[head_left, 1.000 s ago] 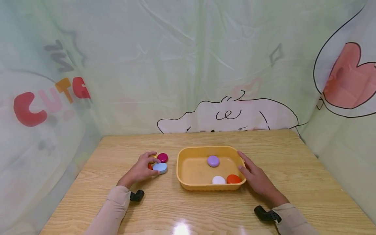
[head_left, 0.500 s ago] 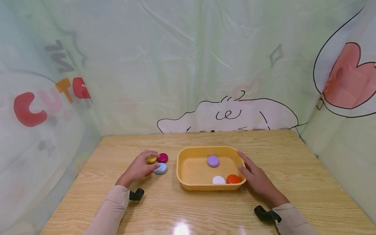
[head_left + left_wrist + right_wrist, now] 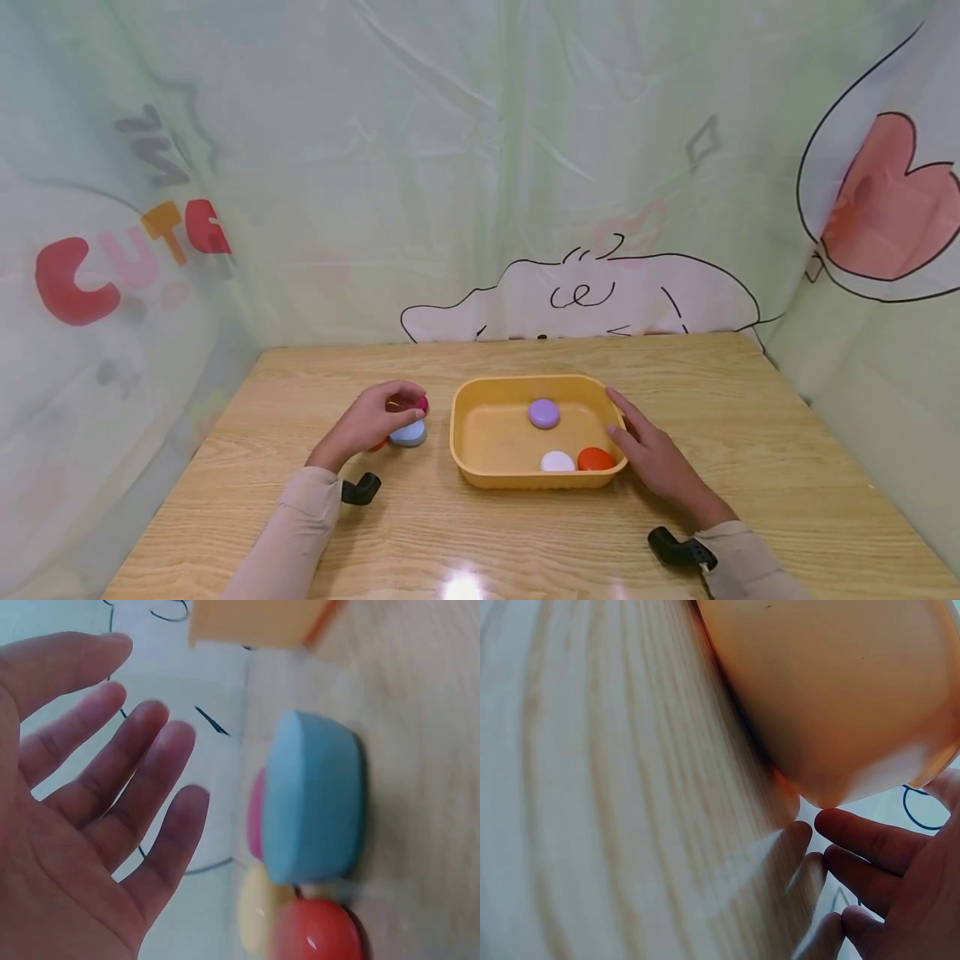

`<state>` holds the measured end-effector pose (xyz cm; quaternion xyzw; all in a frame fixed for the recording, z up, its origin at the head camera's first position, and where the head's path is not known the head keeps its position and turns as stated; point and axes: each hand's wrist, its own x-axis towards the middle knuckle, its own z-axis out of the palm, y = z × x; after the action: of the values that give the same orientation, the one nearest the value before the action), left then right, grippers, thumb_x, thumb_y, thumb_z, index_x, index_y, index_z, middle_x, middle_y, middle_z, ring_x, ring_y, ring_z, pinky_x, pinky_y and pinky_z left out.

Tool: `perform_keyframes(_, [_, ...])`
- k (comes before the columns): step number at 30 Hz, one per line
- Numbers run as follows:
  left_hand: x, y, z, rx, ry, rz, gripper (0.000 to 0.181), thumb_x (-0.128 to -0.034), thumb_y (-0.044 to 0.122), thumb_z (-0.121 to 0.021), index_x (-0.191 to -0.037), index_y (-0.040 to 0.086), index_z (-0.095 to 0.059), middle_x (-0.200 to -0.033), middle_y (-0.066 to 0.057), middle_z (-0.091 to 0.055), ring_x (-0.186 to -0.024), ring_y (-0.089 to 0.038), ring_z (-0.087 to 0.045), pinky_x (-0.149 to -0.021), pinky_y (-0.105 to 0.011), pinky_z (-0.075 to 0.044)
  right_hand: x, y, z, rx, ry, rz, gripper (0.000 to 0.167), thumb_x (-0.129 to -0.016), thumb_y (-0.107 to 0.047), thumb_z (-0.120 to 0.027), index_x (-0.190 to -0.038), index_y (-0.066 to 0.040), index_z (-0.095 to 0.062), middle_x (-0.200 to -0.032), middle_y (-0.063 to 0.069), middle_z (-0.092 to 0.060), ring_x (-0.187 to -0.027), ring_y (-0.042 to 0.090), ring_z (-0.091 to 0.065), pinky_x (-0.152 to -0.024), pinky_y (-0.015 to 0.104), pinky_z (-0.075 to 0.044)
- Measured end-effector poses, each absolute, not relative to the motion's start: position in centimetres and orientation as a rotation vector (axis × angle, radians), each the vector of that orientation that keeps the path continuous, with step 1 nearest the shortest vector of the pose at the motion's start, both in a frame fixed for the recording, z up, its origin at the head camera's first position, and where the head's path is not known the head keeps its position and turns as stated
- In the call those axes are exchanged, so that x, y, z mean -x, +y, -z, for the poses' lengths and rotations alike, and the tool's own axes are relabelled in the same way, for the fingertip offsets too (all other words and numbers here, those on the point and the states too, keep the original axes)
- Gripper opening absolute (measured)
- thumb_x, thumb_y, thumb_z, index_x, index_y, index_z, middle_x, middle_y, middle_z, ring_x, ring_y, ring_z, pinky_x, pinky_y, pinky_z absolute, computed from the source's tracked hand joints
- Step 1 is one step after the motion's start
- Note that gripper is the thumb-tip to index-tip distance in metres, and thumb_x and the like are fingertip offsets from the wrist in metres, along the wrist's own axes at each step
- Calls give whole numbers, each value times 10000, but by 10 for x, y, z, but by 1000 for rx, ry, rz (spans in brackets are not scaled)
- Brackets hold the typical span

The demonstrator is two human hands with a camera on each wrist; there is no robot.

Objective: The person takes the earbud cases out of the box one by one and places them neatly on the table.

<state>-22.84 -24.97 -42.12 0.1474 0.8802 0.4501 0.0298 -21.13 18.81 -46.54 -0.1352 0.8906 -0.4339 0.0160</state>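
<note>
My left hand [image 3: 371,421] hovers over a small cluster of smooth, rounded, pebble-like pieces, its fingers loosely bent. The left wrist view shows nothing in its palm. Closest to it is a light blue piece [image 3: 315,802]; around that sit a magenta piece [image 3: 256,814], a yellow piece [image 3: 255,907] and a red piece [image 3: 319,934]. In the head view the hand partly covers these. A yellow-orange plastic bin [image 3: 540,479] stands to their right. My right hand [image 3: 660,462] rests against the bin's right side, with fairly straight fingers at its outer wall [image 3: 832,712].
Inside the bin lie a purple piece [image 3: 543,413], a white piece [image 3: 558,462] and an orange-red piece [image 3: 596,459]. The wooden table [image 3: 420,533] ends at a printed curtain [image 3: 465,167] behind and along both sides.
My left hand has moved off the blue piece, shifting slightly right over the magenta and yellow pieces. The right hand and bin stay where they were.
</note>
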Motion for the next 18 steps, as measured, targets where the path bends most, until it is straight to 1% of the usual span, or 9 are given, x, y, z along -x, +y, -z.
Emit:
perform_keyframes(2, [228,-245,417,-494,2699,-1391,289,-947,199,-716,-1221,122,-670,-1139,-57,-689,-1031,-164,-638,-958,-414,-508,211,189,466,429,2768,1355,614,-1081,-350,-433,-1621,-220,-171,-1623,209,-222,-1444,473,-257,-1098,634,-268])
perform_keyframes(8, [230,-229,402,-551,2636,-1420,305,-957,251,-707,-1242,152,-664,-1110,-2,-683,-1016,-161,-643,-910,-365,-526,211,190,466,454,2762,1370,609,-1082,-343,-436,-1620,-219,-179,-1626,194,-223,-1442,471,-261,-1101,638,-265])
perform_keyframes(14, [235,-210,393,-650,2583,-1423,319,-967,259,-696,-1257,132,-653,-1078,21,-677,-1001,-160,-642,-883,-333,-533,211,190,466,453,2757,1373,611,-1082,-354,-435,-1621,-227,-175,-1631,184,-216,-1447,469,-251,-1104,639,-258])
perform_keyframes(18, [239,-199,390,-683,2568,-1445,311,-962,247,-701,-1247,128,-664,-1067,15,-683,-989,-158,-647,-881,-327,-534,211,190,467,455,2754,1376,611,-1082,-358,-434,-1621,-232,-175,-1632,181,-212,-1447,468,-251,-1104,639,-258])
